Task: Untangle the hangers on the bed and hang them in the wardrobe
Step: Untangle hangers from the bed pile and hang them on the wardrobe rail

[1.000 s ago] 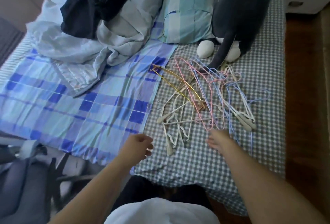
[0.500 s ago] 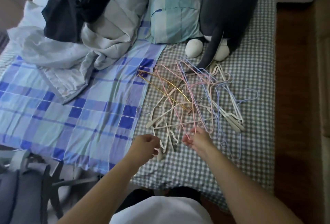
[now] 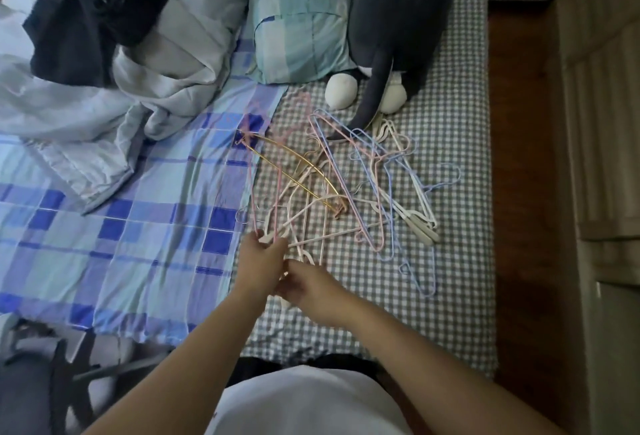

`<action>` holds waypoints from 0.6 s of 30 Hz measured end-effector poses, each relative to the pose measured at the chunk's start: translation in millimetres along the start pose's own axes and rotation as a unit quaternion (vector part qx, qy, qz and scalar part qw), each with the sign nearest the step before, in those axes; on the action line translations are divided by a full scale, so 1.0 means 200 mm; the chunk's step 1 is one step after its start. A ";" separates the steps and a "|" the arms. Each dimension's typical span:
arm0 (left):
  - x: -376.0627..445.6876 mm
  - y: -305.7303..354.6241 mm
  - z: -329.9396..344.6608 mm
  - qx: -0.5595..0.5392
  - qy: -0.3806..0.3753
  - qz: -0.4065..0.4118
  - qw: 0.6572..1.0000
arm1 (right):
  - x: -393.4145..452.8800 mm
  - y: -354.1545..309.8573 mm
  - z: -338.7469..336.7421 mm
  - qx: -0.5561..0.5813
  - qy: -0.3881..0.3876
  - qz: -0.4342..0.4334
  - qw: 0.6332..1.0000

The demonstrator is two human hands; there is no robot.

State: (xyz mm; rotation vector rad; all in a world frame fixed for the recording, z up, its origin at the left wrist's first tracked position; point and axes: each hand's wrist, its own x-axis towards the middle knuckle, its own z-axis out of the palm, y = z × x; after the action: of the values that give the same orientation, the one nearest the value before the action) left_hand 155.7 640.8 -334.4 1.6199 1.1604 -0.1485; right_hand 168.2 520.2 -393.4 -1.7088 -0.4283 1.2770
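Note:
A tangle of thin hangers point(image 3: 363, 192) in pink, blue, white and gold lies on the grey checked sheet point(image 3: 460, 261) of the bed. My left hand point(image 3: 261, 263) grips the bottom of a pink hanger point(image 3: 279, 188), which stands lifted out of the pile's left side and leans toward the blue quilt. Right beside it, touching it, my right hand point(image 3: 311, 287) curls its fingers around the near end of a white hanger point(image 3: 306, 256). A gold hanger point(image 3: 294, 161) crosses the pile's middle, and a blue one point(image 3: 426, 275) lies loose at the near right.
A grey plush toy point(image 3: 398, 19) with white feet rests its tail on the far hangers. A checked pillow point(image 3: 301, 19), crumpled bedding point(image 3: 166, 88) and dark clothes point(image 3: 86, 19) fill the bed's head. Wooden floor point(image 3: 519, 192) and pale cabinet fronts point(image 3: 606, 157) run along the right.
Both hands have come together at the pile's near left edge. My left hand took hold of a pink hanger and raised it; my right hand shifted left and closed on a white one.

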 end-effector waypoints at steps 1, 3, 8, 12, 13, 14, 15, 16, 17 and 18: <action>0.00 0.00 0.00 0.018 -0.003 0.013 1.000 | 0.01 0.04 -0.04 -0.013 -0.021 0.023 0.999; 0.00 -0.03 -0.02 0.056 -0.021 0.029 0.998 | 0.02 0.15 -0.14 -0.012 0.025 0.083 0.996; -0.01 -0.14 -0.13 0.099 -0.014 0.008 0.995 | 0.05 0.46 -0.49 -0.221 0.268 0.289 0.892; -0.01 -0.17 -0.24 0.120 0.021 0.007 0.993 | 0.15 0.56 -0.62 -0.248 0.304 0.313 0.865; -0.02 -0.17 -0.26 0.128 0.026 0.003 0.991 | 0.18 0.56 -0.63 -0.241 0.313 0.313 0.864; -0.02 -0.18 -0.28 0.132 0.030 -0.001 0.991 | 0.21 0.56 -0.64 -0.233 0.316 0.312 0.865; -0.02 -0.20 -0.30 0.134 0.035 0.000 0.990 | 0.24 0.55 -0.63 -0.227 0.312 0.308 0.870; -0.03 -0.20 -0.31 0.129 0.037 0.002 0.991 | 0.26 0.54 -0.64 -0.222 0.308 0.308 0.872; -0.04 -0.21 -0.32 0.124 0.038 0.000 0.992 | 0.27 0.53 -0.63 -0.217 0.306 0.305 0.875; -0.04 -0.22 -0.33 0.119 0.038 -0.002 0.992 | 0.28 0.53 -0.62 -0.209 0.307 0.304 0.877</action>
State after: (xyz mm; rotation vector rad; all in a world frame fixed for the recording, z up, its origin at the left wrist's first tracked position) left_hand 90.0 685.9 -332.3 1.8471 1.2411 -0.2360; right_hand 275.6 449.7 -508.9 -2.6321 0.2640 0.9934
